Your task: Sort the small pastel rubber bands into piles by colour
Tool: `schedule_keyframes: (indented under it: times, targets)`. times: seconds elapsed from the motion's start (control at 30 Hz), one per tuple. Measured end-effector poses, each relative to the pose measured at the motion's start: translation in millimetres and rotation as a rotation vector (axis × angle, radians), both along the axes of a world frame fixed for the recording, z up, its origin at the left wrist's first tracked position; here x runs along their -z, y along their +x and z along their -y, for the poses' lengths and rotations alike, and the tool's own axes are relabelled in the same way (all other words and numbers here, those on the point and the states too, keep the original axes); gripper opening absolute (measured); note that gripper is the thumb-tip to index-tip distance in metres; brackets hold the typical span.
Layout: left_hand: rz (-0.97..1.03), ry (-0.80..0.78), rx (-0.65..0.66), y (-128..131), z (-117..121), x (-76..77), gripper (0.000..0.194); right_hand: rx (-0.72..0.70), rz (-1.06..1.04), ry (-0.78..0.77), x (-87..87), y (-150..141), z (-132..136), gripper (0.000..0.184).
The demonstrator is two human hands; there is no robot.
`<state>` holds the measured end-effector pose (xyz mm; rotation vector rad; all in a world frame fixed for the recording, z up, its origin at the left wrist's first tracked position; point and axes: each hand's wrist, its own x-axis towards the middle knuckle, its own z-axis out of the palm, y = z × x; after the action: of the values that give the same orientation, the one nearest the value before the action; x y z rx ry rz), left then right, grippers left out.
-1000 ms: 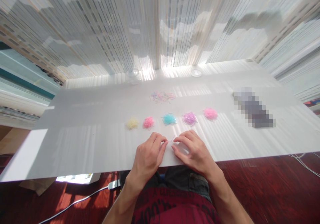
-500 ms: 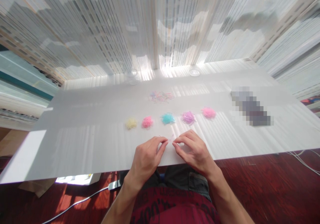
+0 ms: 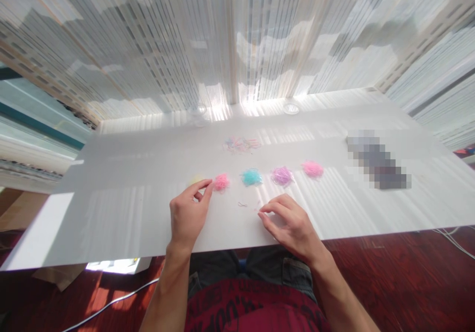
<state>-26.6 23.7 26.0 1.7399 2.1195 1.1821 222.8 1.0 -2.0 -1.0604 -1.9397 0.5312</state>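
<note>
My left hand (image 3: 190, 215) is pinched, its fingertips at the left edge of a coral-pink pile of thin rubber bands (image 3: 221, 182). It partly covers a pale yellow pile (image 3: 195, 179). Whatever lies between the fingertips is too small to make out. My right hand (image 3: 287, 220) hovers low over the table with thumb and forefinger together; I cannot make out anything in that pinch. Just beyond its fingertips lies a faint small loose band (image 3: 257, 206). Between the hands rests a twisted loose band (image 3: 242, 204).
Along the row sit a turquoise pile (image 3: 252, 177), a purple pile (image 3: 282, 175) and a pink pile (image 3: 312, 169). Behind them is a mixed-colour heap (image 3: 243, 144). Clear round dishes (image 3: 291, 109) stand by the curtain. A blurred-out object (image 3: 378, 160) lies on the white table (image 3: 122, 193).
My left hand has moved left, from beside the right hand to the coral-pink pile. The twisted band between the hands now shows clearly. My right hand has barely moved.
</note>
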Motion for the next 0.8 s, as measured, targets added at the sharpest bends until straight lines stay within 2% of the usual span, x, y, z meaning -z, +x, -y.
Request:
schedule_keyframes:
  times: [0.57, 0.73, 0.8]
  targets:
    - [-0.129, -0.129, 0.020, 2, -14, -1.4, 0.023, 0.001, -0.002, -0.028, 0.7, 0, 0, 0.007]
    - [-0.149, 0.047, 0.011, 1, 1, -1.9, 0.021, -0.001, 0.000, -0.036, 1.0, 0, 1, 0.008]
    - [-0.145, 0.138, 0.076, 4, 10, -0.2, 0.017, 0.001, -0.004, -0.039, 0.8, 0, 1, 0.008]
